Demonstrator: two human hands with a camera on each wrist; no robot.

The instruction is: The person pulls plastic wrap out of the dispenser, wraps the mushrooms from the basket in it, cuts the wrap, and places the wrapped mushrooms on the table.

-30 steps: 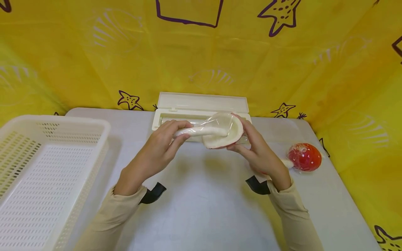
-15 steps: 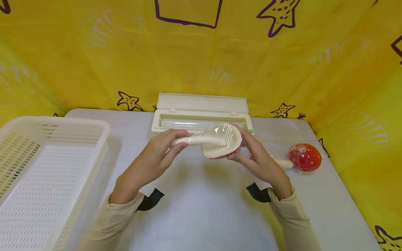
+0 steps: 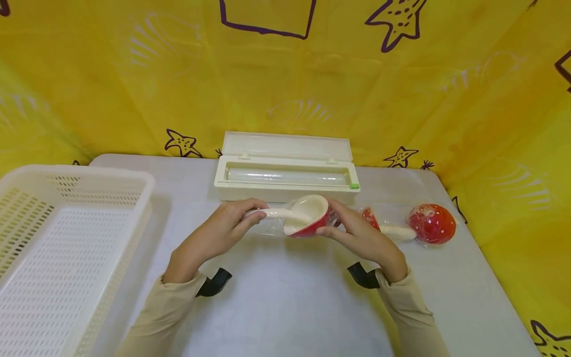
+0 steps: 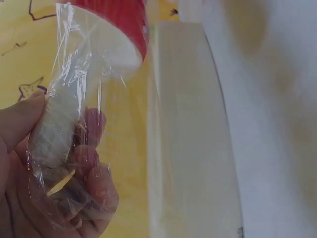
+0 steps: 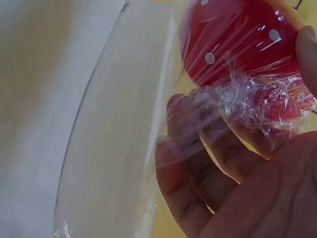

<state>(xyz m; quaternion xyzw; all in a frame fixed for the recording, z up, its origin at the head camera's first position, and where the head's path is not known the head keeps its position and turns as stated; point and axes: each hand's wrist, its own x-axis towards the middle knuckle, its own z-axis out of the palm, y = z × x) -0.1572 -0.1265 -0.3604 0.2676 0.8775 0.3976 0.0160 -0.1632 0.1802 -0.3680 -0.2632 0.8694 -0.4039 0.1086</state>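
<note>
A toy mushroom (image 3: pixel 307 214) is held between my hands above the table, its red cap sideways and hollow pale underside showing. Clear cling film covers it. My left hand (image 3: pixel 214 238) pinches the white stem (image 4: pixel 57 124), with loose film spread over the fingers in the left wrist view. My right hand (image 3: pixel 366 235) holds the white-dotted red cap (image 5: pixel 233 44); crumpled film (image 5: pixel 247 101) bunches by its fingers. Just behind the hands, a long white cling film box (image 3: pixel 285 194) stands with its lid up and a roll of film (image 3: pixel 285 176) inside.
A film-wrapped mushroom (image 3: pixel 432 224) lies on the table at the right, stem toward my right hand. Another red wrapped piece (image 3: pixel 370 218) shows partly behind that hand. A white perforated basket (image 3: pixel 149 198) stands at the left. Yellow patterned cloth hangs behind and at right.
Both hands have come down and nearer with the mushroom, uncovering the film roll in the box. The cap has tilted, so more of its red side shows.
</note>
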